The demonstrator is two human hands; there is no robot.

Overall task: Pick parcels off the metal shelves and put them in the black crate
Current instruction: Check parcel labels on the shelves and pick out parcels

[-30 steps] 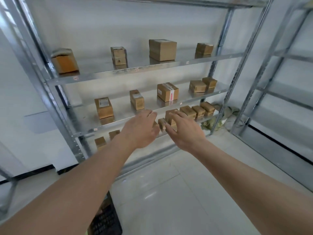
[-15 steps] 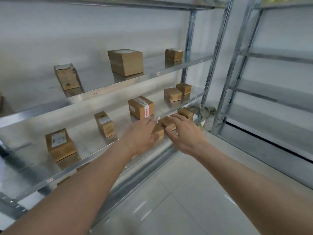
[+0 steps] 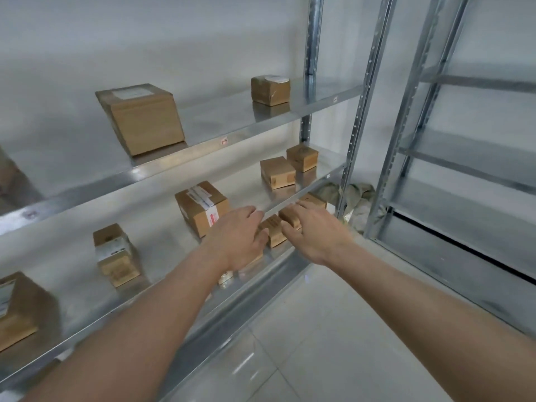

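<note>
Brown cardboard parcels stand on the metal shelves [image 3: 290,118]. On the lowest shelf, a row of small parcels shows between my hands. My left hand [image 3: 237,236] reaches in with fingers relaxed, its fingertips against the left side of one small parcel [image 3: 274,232]. My right hand [image 3: 314,232] lies over the adjacent small parcel [image 3: 290,219], fingers spread on top and thumb at its front. A third small parcel [image 3: 314,200] sits just beyond. The black crate is out of view.
On the middle shelf are a taped parcel [image 3: 203,208], two small boxes [image 3: 277,172] and others to the left. A large box [image 3: 139,120] stands on the upper shelf. A bare second rack [image 3: 464,198] is at right, with crumpled cloth [image 3: 355,197] on the floor.
The view has closed in on the shelves and swung right. Both hands have moved forward and down onto the small parcels of the lowest shelf. The crate has left the view.
</note>
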